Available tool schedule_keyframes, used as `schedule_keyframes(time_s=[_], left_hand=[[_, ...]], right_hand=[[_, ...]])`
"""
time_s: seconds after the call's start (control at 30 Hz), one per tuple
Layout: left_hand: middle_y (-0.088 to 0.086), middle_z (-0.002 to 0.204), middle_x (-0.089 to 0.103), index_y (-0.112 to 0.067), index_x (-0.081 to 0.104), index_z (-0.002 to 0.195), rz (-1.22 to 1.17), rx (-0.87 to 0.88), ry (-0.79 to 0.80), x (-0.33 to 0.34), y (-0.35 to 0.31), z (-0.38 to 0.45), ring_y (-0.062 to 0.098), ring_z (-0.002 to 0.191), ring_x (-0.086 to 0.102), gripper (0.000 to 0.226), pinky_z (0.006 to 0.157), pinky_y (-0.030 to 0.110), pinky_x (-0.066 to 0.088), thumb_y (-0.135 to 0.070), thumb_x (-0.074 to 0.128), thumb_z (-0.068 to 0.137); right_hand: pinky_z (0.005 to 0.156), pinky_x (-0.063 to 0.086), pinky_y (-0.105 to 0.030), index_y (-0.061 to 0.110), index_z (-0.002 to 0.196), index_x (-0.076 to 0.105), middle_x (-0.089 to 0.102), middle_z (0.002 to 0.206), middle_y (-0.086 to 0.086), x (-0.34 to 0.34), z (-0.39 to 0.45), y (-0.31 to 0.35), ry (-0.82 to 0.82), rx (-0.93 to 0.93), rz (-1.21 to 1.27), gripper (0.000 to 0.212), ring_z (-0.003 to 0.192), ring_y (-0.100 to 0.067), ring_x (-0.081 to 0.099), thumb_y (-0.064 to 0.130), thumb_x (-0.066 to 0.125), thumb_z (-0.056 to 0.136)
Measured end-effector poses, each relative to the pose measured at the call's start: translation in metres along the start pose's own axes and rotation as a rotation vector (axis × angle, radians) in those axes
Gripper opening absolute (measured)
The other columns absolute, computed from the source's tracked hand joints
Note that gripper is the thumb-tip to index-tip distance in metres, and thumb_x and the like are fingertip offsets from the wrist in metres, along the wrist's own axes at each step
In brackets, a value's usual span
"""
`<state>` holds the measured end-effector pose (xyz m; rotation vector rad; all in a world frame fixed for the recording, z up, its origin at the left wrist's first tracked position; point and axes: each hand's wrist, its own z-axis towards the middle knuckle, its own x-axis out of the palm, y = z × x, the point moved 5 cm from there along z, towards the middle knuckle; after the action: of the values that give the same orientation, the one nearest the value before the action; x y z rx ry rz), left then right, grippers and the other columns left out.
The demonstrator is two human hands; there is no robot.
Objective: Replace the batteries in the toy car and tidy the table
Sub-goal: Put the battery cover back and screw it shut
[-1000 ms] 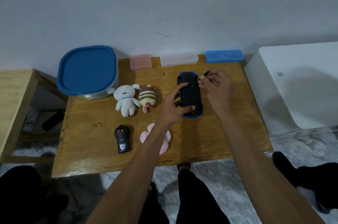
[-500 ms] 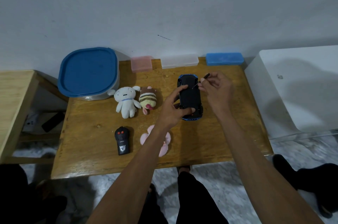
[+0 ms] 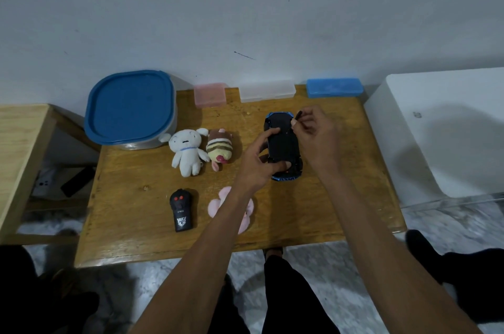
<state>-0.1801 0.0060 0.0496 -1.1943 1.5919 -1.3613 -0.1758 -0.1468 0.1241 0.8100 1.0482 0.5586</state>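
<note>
The blue toy car lies upside down on the wooden table, its black underside facing up. My left hand holds it, the forefinger over the left side and the thumb pressing near the rear end. My right hand pinches a small black screwdriver, its tip set against the car's underside near the front. A black remote control with two red buttons lies at the front left of the table.
A white plush, a striped plush and a pink plush partly under my left forearm lie on the table. A blue-lidded tub stands back left. Pink, clear and blue cases line the wall. A white box stands right.
Both hands stay on the car. My right hand has shifted only slightly with the screwdriver; the view has tilted a little.
</note>
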Motion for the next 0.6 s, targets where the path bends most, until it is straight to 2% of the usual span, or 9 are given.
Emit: schedule_keyframes(time_s=[0.13,0.3,0.4,0.5,0.6], left_hand=[[0.001,0.132,0.060,-0.031,0.054,0.137,-0.003,-0.011,0.002,0.001,-0.001,-0.003,0.024,0.124,0.059,0.076,0.096,0.048,0.057,0.001,0.085,0.075],[0.000,0.128,0.061,-0.040,0.056,0.131,-0.029,-0.029,-0.007,0.002,-0.001,-0.005,0.023,0.121,0.061,0.077,0.096,0.041,0.058,0.002,0.085,0.073],[0.000,0.129,0.061,-0.033,0.056,0.133,-0.021,-0.021,-0.007,0.005,-0.002,-0.006,0.019,0.122,0.060,0.076,0.095,0.035,0.058,0.001,0.085,0.073],[0.002,0.132,0.059,-0.034,0.056,0.133,-0.029,-0.019,-0.018,0.009,-0.003,-0.007,0.022,0.123,0.059,0.075,0.095,0.040,0.059,0.000,0.085,0.073],[0.006,0.133,0.058,-0.036,0.056,0.132,-0.042,-0.033,-0.006,0.014,-0.003,-0.009,0.025,0.118,0.062,0.076,0.090,0.036,0.060,0.001,0.085,0.073]], right_hand=[[0.075,0.057,-0.020,0.015,0.123,0.061,0.067,0.093,0.010,-0.003,-0.001,0.004,-0.027,-0.072,-0.057,0.031,0.083,-0.003,0.065,0.013,0.069,0.093],[0.077,0.058,-0.023,0.008,0.114,0.069,0.075,0.101,-0.003,-0.009,-0.002,0.010,-0.049,-0.203,-0.094,0.019,0.087,-0.011,0.070,0.011,0.065,0.096],[0.077,0.059,-0.025,0.006,0.103,0.070,0.075,0.099,-0.003,-0.008,0.000,0.013,-0.034,-0.223,-0.081,0.011,0.086,-0.010,0.070,0.010,0.068,0.094],[0.073,0.053,-0.011,0.005,0.098,0.066,0.069,0.092,0.001,-0.005,0.000,0.016,-0.043,-0.207,-0.108,0.015,0.080,-0.005,0.063,0.016,0.073,0.091],[0.069,0.050,-0.009,0.009,0.106,0.063,0.062,0.090,0.008,-0.007,-0.001,0.015,-0.089,-0.163,-0.080,0.021,0.077,0.000,0.057,0.018,0.074,0.091]])
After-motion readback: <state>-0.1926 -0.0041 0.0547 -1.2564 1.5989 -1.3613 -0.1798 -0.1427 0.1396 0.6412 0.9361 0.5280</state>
